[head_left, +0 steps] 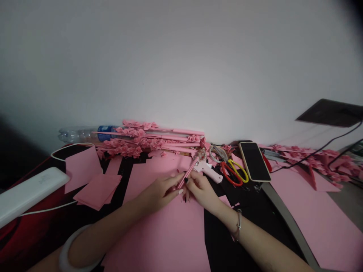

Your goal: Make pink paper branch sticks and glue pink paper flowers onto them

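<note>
My left hand (pixel 161 193) and my right hand (pixel 203 192) meet above a large pink paper sheet (pixel 159 238). Between their fingers is a narrow pink rolled paper stem (pixel 185 178), tilted up and away to the right. Fingers of both hands are closed on it, and its lower end is partly hidden by them. Just beyond the right hand lies a pale pink glue gun (pixel 211 173). Beside that are scissors with red and yellow handles (pixel 234 173) and a grey-handled tool (pixel 218 153).
Pink paper flower stems (pixel 136 145) lie along the wall, near a clear plastic bottle (pixel 78 134). Square pink papers (pixel 98 192) and a white oblong device (pixel 31 194) are at left. A phone (pixel 255 161), more paper flowers (pixel 320 162) and another pink sheet (pixel 320 223) lie right.
</note>
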`<state>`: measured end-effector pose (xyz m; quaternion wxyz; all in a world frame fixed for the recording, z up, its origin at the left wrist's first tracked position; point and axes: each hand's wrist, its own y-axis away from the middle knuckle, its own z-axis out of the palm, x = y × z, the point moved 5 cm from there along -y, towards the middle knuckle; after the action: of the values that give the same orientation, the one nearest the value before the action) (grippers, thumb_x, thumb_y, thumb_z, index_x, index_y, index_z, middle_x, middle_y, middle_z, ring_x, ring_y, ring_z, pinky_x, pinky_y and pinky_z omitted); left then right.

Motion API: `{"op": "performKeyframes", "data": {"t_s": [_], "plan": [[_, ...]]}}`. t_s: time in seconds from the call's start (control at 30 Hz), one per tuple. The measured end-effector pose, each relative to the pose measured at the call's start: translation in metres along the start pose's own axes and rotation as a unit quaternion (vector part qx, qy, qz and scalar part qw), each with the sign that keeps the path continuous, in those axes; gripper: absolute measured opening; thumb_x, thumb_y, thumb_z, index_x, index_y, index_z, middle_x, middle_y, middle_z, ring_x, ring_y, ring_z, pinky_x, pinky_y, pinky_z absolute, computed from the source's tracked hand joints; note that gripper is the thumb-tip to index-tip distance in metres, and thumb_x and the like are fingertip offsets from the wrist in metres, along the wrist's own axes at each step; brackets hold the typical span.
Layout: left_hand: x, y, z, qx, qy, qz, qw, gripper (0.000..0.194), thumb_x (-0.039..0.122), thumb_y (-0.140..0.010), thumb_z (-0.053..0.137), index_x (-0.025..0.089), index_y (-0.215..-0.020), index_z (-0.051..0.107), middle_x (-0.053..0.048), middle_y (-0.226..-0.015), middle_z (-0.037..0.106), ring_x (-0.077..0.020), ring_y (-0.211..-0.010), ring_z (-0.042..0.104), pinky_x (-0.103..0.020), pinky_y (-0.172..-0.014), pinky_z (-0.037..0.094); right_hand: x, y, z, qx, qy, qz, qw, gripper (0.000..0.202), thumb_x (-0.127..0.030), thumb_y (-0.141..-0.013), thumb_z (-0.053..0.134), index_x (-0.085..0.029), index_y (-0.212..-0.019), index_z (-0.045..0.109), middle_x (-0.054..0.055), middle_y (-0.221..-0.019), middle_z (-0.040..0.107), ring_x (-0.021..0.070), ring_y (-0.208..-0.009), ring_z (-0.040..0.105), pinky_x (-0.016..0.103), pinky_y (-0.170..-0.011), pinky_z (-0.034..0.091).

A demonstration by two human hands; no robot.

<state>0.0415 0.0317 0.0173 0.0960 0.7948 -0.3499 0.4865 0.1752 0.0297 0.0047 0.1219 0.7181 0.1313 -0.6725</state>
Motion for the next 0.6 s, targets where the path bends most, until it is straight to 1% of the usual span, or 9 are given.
{"op": "performKeyframes", "data": {"t_s": [0.07, 0.13, 0.17, 0.23, 0.3, 0.4, 0.5, 0.6], "plan": [[-0.004, 0.001, 0.001, 0.008, 0.005, -0.025, 1.000, 0.043, 0.019, -0.090, 0.048, 0.017, -0.133, 0.049, -0.001, -0.080, 0.063, -0.0131, -0.067, 0.056, -0.023, -0.063, 0.046, -0.001, 0.001, 0.002, -0.010, 0.005, 0.006, 1.000, 0.005, -0.015, -0.079, 0.047, -0.018, -0.079, 0.051, -0.005, -0.055, 0.060, 0.0091, -0.039, 0.057, 0.018, -0.039, 0.045], [-0.004, 0.001, 0.002, 0.012, 0.028, -0.026, 0.999, 0.044, 0.017, -0.090, 0.045, 0.018, -0.134, 0.049, -0.002, -0.084, 0.064, -0.0125, -0.068, 0.057, -0.023, -0.063, 0.047, -0.002, 0.002, 0.003, -0.019, 0.006, 0.013, 1.000, 0.011, -0.011, -0.074, 0.045, -0.018, -0.078, 0.052, -0.006, -0.054, 0.059, 0.0086, -0.038, 0.055, 0.018, -0.038, 0.045], [-0.003, 0.001, 0.003, 0.010, 0.042, -0.024, 0.999, 0.044, 0.016, -0.090, 0.044, 0.019, -0.134, 0.049, -0.002, -0.083, 0.064, -0.0114, -0.065, 0.056, -0.022, -0.061, 0.047, -0.003, 0.002, 0.004, -0.023, 0.002, 0.018, 1.000, 0.013, -0.011, -0.072, 0.045, -0.018, -0.078, 0.053, -0.006, -0.053, 0.059, 0.0086, -0.037, 0.055, 0.018, -0.038, 0.045], [0.000, 0.000, 0.004, 0.005, 0.073, -0.028, 0.997, 0.047, 0.013, -0.089, 0.043, 0.019, -0.135, 0.048, 0.001, -0.075, 0.062, -0.0082, -0.053, 0.051, -0.019, -0.052, 0.044, -0.002, 0.002, 0.005, -0.026, -0.005, 0.029, 0.999, 0.016, -0.011, -0.069, 0.044, -0.018, -0.078, 0.054, -0.006, -0.052, 0.059, 0.0091, -0.036, 0.054, 0.019, -0.037, 0.045], [0.002, 0.000, 0.005, -0.001, 0.102, -0.041, 0.994, 0.048, 0.009, -0.086, 0.043, 0.018, -0.133, 0.049, 0.003, -0.068, 0.059, -0.0065, -0.047, 0.047, -0.017, -0.046, 0.041, 0.000, 0.001, 0.005, -0.027, -0.008, 0.036, 0.999, 0.017, -0.011, -0.068, 0.043, -0.018, -0.078, 0.055, -0.006, -0.052, 0.059, 0.0093, -0.036, 0.054, 0.018, -0.036, 0.045], [0.003, 0.001, 0.007, -0.002, 0.131, -0.071, 0.989, 0.043, 0.009, -0.083, 0.045, 0.015, -0.125, 0.054, 0.003, -0.067, 0.060, -0.0071, -0.047, 0.051, -0.017, -0.044, 0.042, 0.001, -0.001, 0.004, -0.034, -0.001, 0.042, 0.999, 0.017, -0.012, -0.066, 0.044, -0.018, -0.076, 0.055, -0.007, -0.051, 0.058, 0.0087, -0.035, 0.053, 0.018, -0.035, 0.044], [-0.001, 0.002, 0.009, 0.010, 0.148, -0.103, 0.984, 0.041, 0.010, -0.080, 0.048, 0.013, -0.121, 0.053, 0.001, -0.069, 0.063, -0.0086, -0.047, 0.054, -0.019, -0.043, 0.043, 0.002, -0.002, 0.004, -0.038, 0.012, 0.042, 0.998, 0.014, -0.010, -0.064, 0.045, -0.018, -0.071, 0.053, -0.007, -0.051, 0.058, 0.0076, -0.035, 0.051, 0.016, -0.035, 0.042], [-0.004, 0.002, 0.011, 0.020, 0.168, -0.122, 0.978, 0.043, 0.010, -0.078, 0.050, 0.013, -0.120, 0.050, 0.002, -0.067, 0.062, -0.0091, -0.044, 0.055, -0.019, -0.041, 0.045, 0.000, -0.001, 0.005, -0.038, 0.028, 0.041, 0.998, 0.014, -0.009, -0.063, 0.044, -0.019, -0.068, 0.052, -0.006, -0.050, 0.057, 0.0078, -0.035, 0.051, 0.016, -0.035, 0.041]]}}
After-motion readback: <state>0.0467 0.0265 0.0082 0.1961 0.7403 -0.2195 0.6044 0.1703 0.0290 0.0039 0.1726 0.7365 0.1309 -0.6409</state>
